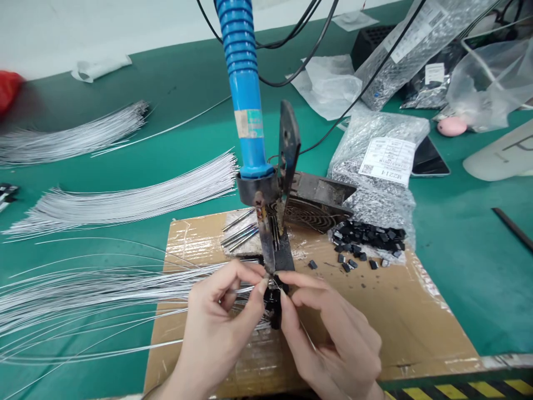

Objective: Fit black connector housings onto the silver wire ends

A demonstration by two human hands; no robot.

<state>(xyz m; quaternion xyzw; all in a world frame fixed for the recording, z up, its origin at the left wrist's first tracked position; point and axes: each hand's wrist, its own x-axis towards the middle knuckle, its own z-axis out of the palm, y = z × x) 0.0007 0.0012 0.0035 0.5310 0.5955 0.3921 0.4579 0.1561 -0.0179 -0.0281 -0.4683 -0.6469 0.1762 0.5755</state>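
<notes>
A blue-handled soldering iron (245,94) stands tip down in a dark metal stand (287,150) over a cardboard sheet (400,311). Just below the tip, my left hand (216,328) pinches a thin white wire (125,289) between thumb and forefinger. My right hand (333,339) pinches a small black part (275,303) against the wire end, right under the iron's tip. Both hands touch each other at the fingertips.
Bundles of white wires (125,200) fan across the green table on the left. A pile of small black parts (366,239) spills from a silver bag (375,166) at the right. More bags, a phone (428,161) and black cables lie behind. A small fan (312,214) sits behind the stand.
</notes>
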